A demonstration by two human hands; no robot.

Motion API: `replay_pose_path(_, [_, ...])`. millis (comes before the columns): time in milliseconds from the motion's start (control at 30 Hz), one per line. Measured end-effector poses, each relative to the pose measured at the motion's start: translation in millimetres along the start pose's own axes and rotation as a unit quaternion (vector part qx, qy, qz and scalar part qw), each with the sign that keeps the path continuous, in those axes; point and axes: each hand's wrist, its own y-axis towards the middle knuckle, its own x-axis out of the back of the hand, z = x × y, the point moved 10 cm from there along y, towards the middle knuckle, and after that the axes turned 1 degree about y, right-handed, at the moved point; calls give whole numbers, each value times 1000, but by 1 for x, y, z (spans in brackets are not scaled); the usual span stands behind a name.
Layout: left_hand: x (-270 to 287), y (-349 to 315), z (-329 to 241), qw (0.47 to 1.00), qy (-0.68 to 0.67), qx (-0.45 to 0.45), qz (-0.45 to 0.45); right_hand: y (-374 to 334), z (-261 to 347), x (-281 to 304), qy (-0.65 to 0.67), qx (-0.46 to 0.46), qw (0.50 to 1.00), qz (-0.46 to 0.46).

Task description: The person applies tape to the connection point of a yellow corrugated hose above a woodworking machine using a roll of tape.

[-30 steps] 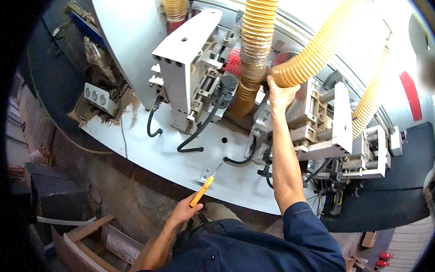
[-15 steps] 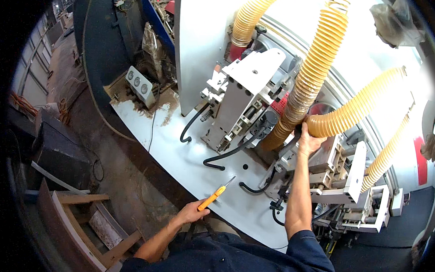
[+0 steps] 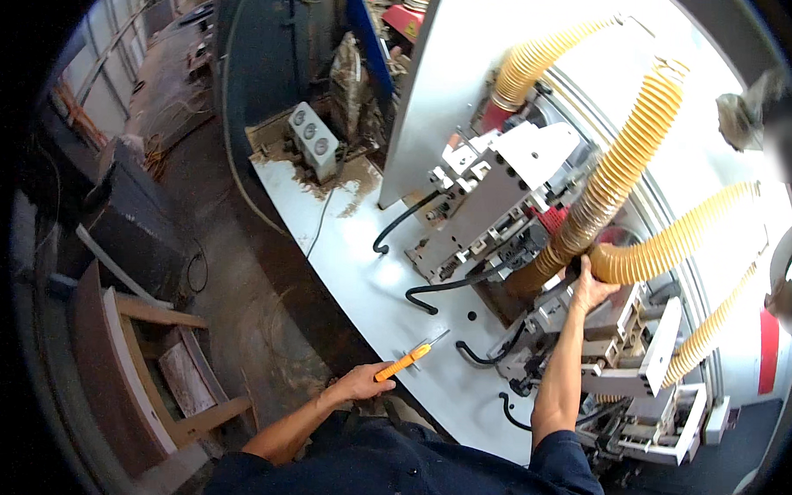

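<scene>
My left hand (image 3: 362,383) is closed round the handle of an orange utility knife (image 3: 402,362). Its thin metal blade points up and right, above the white machine bed (image 3: 360,281). Farther right, my right hand (image 3: 592,292) grips the lower end of a ribbed yellow hose (image 3: 653,255), next to a dark fitting. The thumb shows on the near side; the other fingers are mostly hidden. Just left of that hand, a second yellow hose (image 3: 637,125), wrapped in clear film near its lower part, runs down to the machine.
A white machine unit (image 3: 494,198) stands left of the hoses, another metal unit (image 3: 627,378) right of my forearm. Black cables (image 3: 425,296) bend into the bed. A grey box with round dials (image 3: 315,142) sits far left among debris. A wooden frame (image 3: 160,370) stands on the floor.
The view has shifted, so the machine sits farther right and lower. The knife has turned slightly in my left hand. My right hand keeps its place at the hose end.
</scene>
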Motion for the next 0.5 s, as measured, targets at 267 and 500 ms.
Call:
replay_pose_path(267, [3,-20,30,998,47,6,-42,-15,16,-10,-129,11,992,14])
replay_pose_path(500, [16,-28,34,996,28,7,-84,-18,-42,4,-295,-151,942,-57])
